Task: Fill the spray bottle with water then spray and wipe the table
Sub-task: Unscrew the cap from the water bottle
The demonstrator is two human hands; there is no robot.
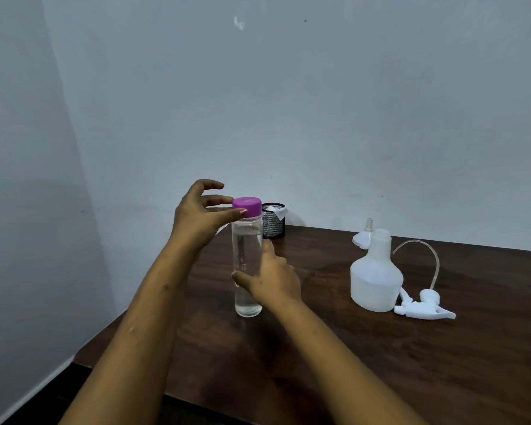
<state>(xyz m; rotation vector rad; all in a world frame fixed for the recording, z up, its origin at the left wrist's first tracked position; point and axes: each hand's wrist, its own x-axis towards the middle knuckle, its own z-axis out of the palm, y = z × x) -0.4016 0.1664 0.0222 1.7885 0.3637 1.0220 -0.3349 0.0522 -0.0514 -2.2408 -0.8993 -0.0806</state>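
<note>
A clear water bottle [246,256] with a purple cap [247,206] stands upright on the dark wooden table [380,363]. My right hand [273,279] grips the bottle's body from the right side. My left hand [201,214] pinches the purple cap with thumb and fingers. To the right stands the white spray bottle body [376,274], open at the neck. Its white trigger head [423,308] with a curved clear tube [423,250] lies on the table beside it. A white funnel [364,237] sits just behind the spray bottle.
A black mesh cup [273,220] holding white paper stands at the table's back edge, behind the water bottle. A grey wall rises behind the table. The table's left edge runs diagonally beside my left arm, with dark floor below it.
</note>
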